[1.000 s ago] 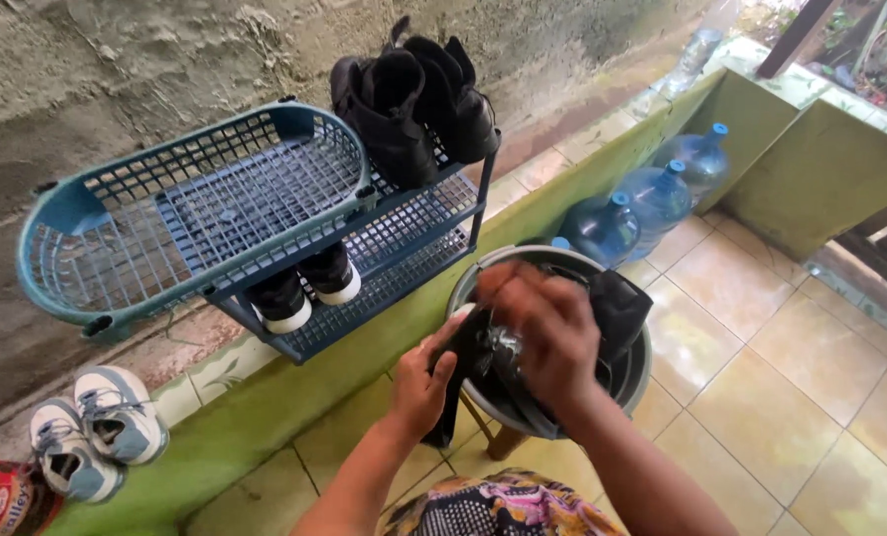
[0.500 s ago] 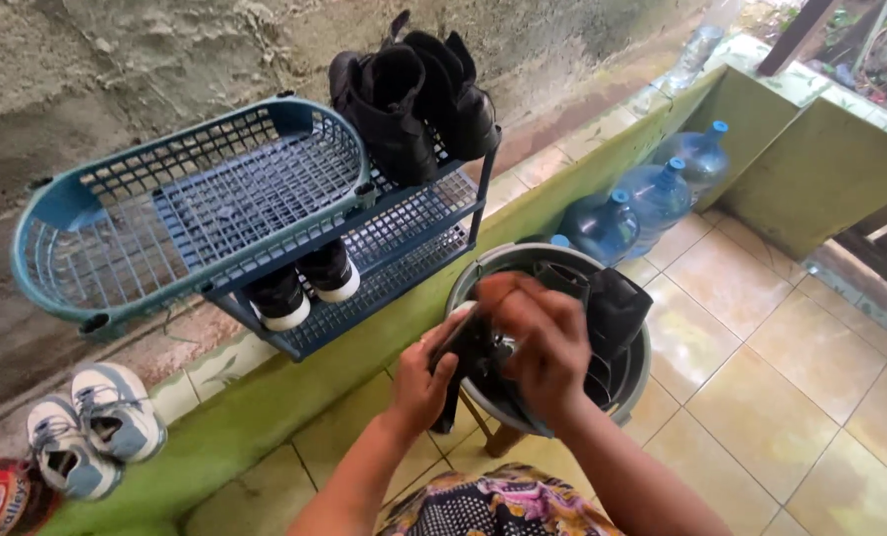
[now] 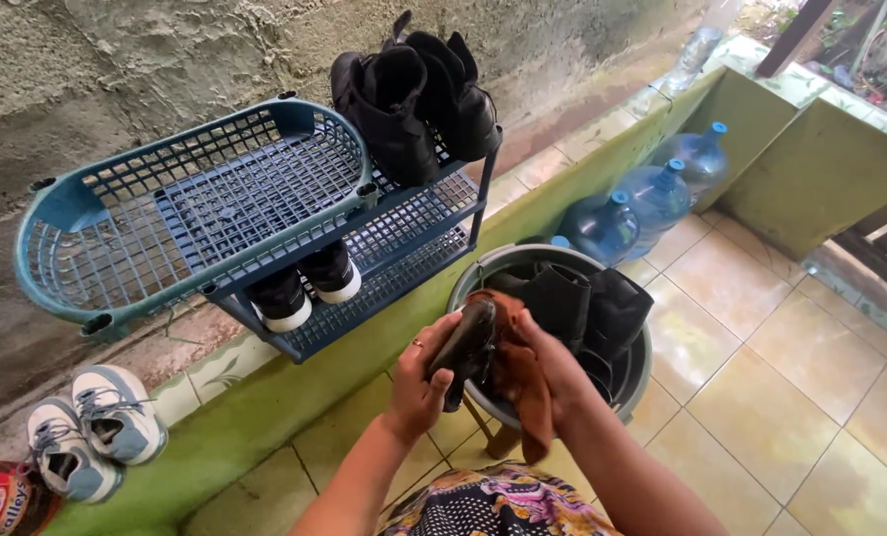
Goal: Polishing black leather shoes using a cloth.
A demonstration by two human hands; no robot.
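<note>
Wiping dark shoe (image 3: 466, 347), brown cloth (image 3: 519, 382)

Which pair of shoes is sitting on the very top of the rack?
The tall black boots stand on the top shelf of the blue rack. The black shoes with white soles are underneath, and the pale blue sneakers sit on the ledge.
</note>
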